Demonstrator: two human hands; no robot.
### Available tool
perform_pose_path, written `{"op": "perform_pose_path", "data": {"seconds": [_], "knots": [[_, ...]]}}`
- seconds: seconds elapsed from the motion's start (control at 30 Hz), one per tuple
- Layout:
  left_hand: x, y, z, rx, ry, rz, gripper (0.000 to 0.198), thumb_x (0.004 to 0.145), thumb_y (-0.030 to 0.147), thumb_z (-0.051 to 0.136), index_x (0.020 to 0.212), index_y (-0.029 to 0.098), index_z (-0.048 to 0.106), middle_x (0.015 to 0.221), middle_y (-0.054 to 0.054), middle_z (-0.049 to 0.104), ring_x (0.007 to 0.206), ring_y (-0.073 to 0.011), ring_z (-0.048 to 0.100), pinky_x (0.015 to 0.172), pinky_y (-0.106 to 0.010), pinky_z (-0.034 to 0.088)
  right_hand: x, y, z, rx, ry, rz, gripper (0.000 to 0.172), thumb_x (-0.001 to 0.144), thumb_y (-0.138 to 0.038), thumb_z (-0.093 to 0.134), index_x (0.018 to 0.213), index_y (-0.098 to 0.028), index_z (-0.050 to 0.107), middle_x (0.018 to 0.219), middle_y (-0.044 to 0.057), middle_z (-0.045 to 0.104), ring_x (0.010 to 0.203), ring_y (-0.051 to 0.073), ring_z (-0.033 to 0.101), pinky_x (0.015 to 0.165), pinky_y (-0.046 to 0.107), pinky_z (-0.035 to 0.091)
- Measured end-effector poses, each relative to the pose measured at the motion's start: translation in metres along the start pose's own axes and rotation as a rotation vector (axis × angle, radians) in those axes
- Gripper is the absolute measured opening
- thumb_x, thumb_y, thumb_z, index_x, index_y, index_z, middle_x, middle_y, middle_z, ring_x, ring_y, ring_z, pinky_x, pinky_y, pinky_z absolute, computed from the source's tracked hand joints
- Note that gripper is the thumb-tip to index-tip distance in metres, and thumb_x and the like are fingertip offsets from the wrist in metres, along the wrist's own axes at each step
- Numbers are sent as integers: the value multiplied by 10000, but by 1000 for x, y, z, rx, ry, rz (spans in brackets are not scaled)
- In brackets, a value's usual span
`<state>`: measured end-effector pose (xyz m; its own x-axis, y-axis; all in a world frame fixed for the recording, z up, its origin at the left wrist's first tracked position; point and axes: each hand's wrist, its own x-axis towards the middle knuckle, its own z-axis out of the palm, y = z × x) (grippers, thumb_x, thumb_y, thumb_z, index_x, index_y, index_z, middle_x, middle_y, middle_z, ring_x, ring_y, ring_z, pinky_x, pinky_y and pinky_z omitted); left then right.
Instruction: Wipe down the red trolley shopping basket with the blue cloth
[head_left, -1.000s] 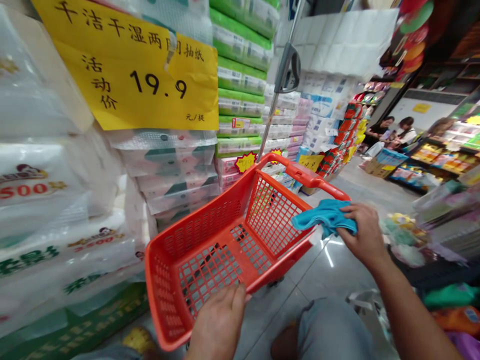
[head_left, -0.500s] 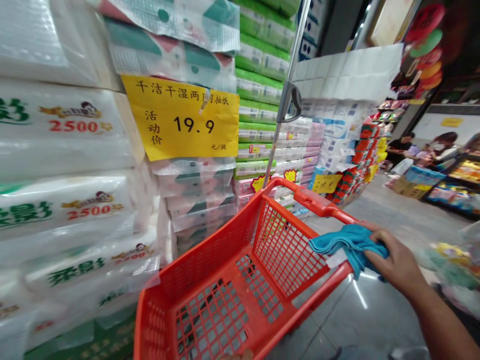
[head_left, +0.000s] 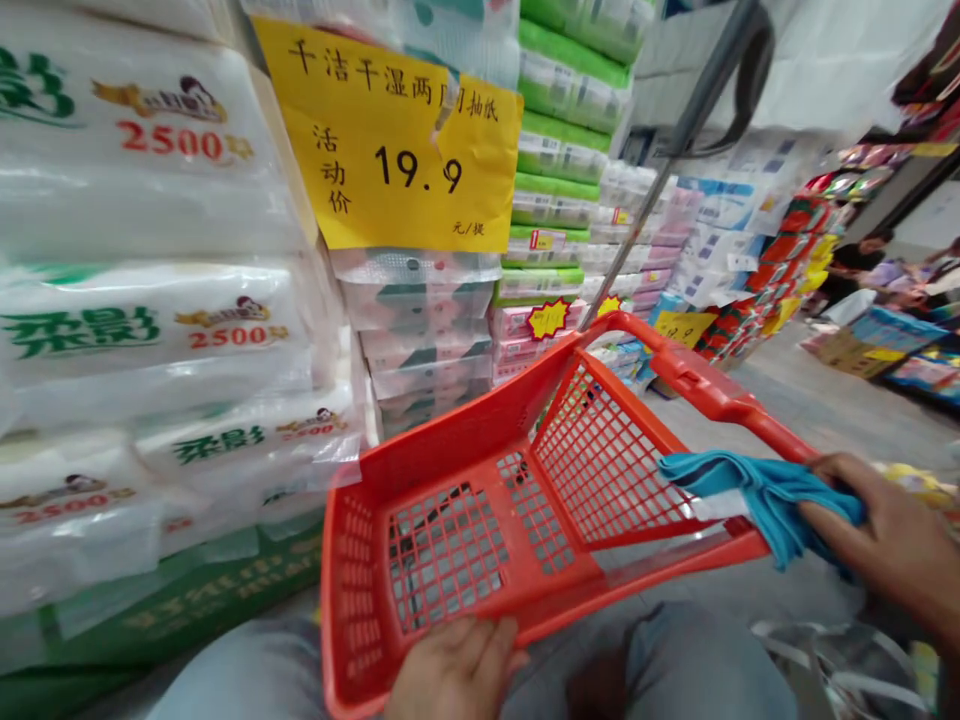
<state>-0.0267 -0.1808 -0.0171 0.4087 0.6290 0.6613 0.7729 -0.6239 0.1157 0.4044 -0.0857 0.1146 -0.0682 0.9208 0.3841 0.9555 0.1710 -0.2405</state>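
Note:
A red plastic shopping basket (head_left: 461,410) with grid walls and floor stands in front of my knees, tilted in view, with nothing inside. My left hand (head_left: 457,665) grips its near rim at the bottom centre, fingers folded over the edge. At the right, my right hand (head_left: 870,510) is closed round a blue cloth (head_left: 765,490) at the end of the basket's handle side. The cloth drapes over the red corner, beside a whitish label. A grey metal pole (head_left: 634,235) with a dark grip rises behind the basket's far corner.
Stacked white tissue packs (head_left: 150,340) fill the left side. A yellow price sign (head_left: 397,140) hangs on packs behind the basket. Green packs (head_left: 566,110) are piled beyond it. People sit at the far right near a box (head_left: 862,350). A white wire-like object lies at the lower right.
The view has tipped down and the basket appears flatter. My left hand has come further into view on the near rim. My right hand and the cloth have shifted right in the picture.

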Motion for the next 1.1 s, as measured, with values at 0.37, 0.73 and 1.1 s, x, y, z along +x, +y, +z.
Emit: {"op": "perform_pose_path", "data": {"seconds": [0.37,0.73,1.1], "knots": [[59,-37,27,-134,-79,140,320,1048,289,377,920,160,640,640,10,680,540,-164,655,514,-293,546,0,8,-6,-135,73,231,249,743,-553,529,694,-310,496,586,46,582,483,258,557,472,393,408],[105,-136,40,-96,-77,91,370,999,409,504,790,199,725,662,0,715,592,-140,668,588,-246,489,20,-40,30,-330,34,-186,324,905,-430,510,1060,-228,709,896,76,728,909,288,675,870,454,460],[128,-74,55,-160,143,-75,225,991,323,533,929,172,689,897,-48,747,875,-200,680,850,-348,531,11,-87,44,-202,174,-164,256,878,-337,592,1050,-200,724,886,88,700,858,260,616,772,391,436]]}}
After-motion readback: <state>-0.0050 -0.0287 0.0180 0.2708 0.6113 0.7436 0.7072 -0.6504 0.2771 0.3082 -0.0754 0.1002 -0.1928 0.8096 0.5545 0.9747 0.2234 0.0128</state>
